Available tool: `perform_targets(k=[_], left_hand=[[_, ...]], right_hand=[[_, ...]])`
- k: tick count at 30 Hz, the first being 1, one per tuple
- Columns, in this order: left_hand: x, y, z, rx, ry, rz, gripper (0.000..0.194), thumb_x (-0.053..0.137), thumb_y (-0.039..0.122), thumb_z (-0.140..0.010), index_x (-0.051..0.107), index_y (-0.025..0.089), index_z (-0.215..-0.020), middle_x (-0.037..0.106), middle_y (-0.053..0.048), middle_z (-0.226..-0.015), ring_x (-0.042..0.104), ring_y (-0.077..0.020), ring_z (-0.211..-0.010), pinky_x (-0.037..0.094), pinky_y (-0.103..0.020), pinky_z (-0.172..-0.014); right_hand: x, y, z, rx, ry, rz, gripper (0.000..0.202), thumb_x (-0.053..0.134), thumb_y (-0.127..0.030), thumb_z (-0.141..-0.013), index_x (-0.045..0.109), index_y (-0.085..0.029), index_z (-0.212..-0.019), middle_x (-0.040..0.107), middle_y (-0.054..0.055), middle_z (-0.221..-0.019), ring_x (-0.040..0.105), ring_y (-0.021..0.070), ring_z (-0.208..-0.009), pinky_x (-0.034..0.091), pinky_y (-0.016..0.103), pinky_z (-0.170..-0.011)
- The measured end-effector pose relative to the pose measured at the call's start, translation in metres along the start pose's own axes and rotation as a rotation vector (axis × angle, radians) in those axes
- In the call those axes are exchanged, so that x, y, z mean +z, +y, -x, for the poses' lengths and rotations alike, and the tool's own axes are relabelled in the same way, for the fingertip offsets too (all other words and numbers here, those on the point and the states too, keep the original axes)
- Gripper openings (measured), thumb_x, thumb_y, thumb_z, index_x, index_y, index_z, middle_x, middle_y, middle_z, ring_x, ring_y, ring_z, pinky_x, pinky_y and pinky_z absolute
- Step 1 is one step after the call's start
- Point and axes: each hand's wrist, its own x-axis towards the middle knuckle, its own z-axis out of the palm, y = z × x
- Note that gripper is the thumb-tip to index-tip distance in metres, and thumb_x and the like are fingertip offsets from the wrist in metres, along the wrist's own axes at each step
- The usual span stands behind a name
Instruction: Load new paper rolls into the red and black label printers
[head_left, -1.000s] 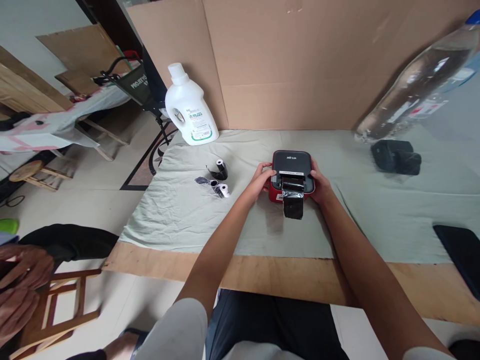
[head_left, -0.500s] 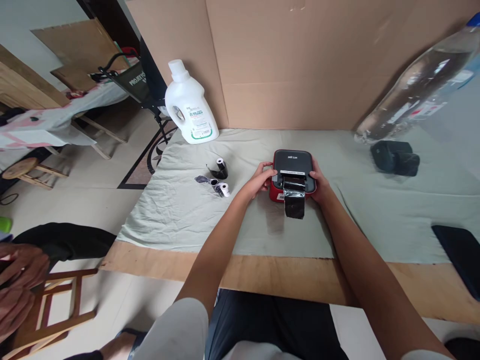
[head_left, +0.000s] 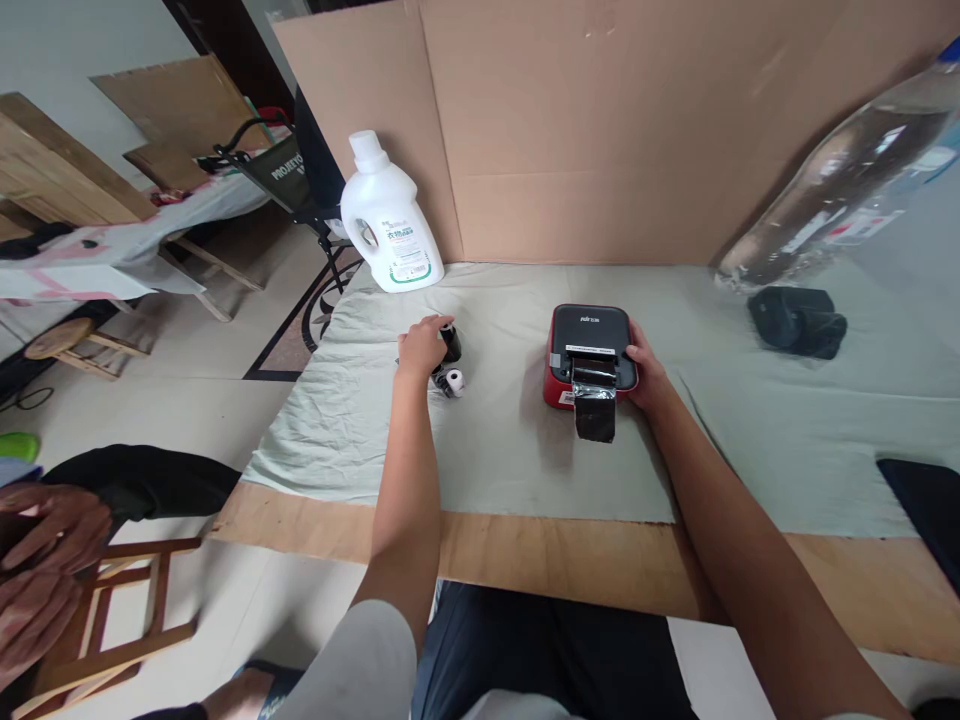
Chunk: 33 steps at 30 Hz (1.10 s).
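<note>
A small red and black label printer (head_left: 589, 328) stands on the cloth, a dark glossy strip (head_left: 596, 418) hanging out of its front slot. My right hand (head_left: 646, 370) grips the printer's right side, thumb on the top edge. Over to the left, my left hand (head_left: 422, 346) is at a black roll (head_left: 451, 344), fingertips closed at its top end; the palm hides part of the roll. Just below that hand lies a white-cored roll (head_left: 454, 381) with dark film beside it, partly covered by the hand.
A white detergent bottle (head_left: 394, 225) stands behind the rolls, against a cardboard panel (head_left: 585, 130). On the right are a big clear bottle (head_left: 832, 185), a black object (head_left: 799, 322) and a dark flat item (head_left: 926, 500). Another person's hands (head_left: 49, 560) show at lower left.
My left hand has let go of the printer's left side and moved left to the black roll. My right hand stays on the printer. The view has shifted slightly.
</note>
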Motion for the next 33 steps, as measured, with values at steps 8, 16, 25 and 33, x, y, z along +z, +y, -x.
perform_targets(k=[8, 16, 25, 33], left_hand=[[-0.005, -0.005, -0.003, -0.120, 0.106, 0.039, 0.041, 0.065, 0.009, -0.083, 0.072, 0.024, -0.121, 0.074, -0.006, -0.116, 0.065, -0.0268, -0.114, 0.036, -0.049, -0.112], [-0.031, -0.036, 0.003, -0.246, 0.078, 0.113, 0.039, 0.076, 0.012, -0.078, 0.073, 0.021, -0.116, 0.074, -0.009, -0.117, 0.062, -0.0404, -0.126, 0.034, -0.064, -0.112], [0.032, 0.105, 0.028, 0.112, -0.082, 0.502, 0.054, 0.056, 0.040, -0.103, 0.052, 0.022, -0.154, 0.066, -0.011, -0.148, 0.066, -0.0237, -0.130, 0.046, -0.036, -0.114], [0.103, 0.128, 0.068, 0.059, -0.342, 1.024, 0.073, 0.058, 0.040, -0.098, 0.038, 0.023, -0.167, 0.039, -0.006, -0.173, 0.036, -0.0271, -0.161, 0.024, -0.039, -0.133]], right_hand=[[-0.001, 0.001, 0.000, 0.009, 0.032, 0.009, 0.060, 0.079, -0.055, -0.074, 0.068, -0.038, -0.130, 0.068, -0.002, -0.146, 0.055, 0.0339, -0.146, 0.044, 0.056, -0.125], [-0.004, 0.005, -0.001, -0.003, 0.041, 0.006, 0.057, 0.079, -0.054, -0.073, 0.070, -0.039, -0.127, 0.068, -0.003, -0.147, 0.053, 0.0336, -0.148, 0.042, 0.056, -0.127], [0.008, 0.002, 0.000, 0.024, 0.234, 0.025, 0.052, 0.077, -0.048, -0.071, 0.071, -0.031, -0.121, 0.073, 0.000, -0.138, 0.062, 0.0306, -0.138, 0.051, 0.048, -0.119], [0.017, -0.001, 0.072, 0.043, 0.038, 0.257, 0.068, 0.082, -0.042, -0.076, 0.064, -0.036, -0.141, 0.069, 0.003, -0.143, 0.058, 0.0349, -0.143, 0.047, 0.056, -0.122]])
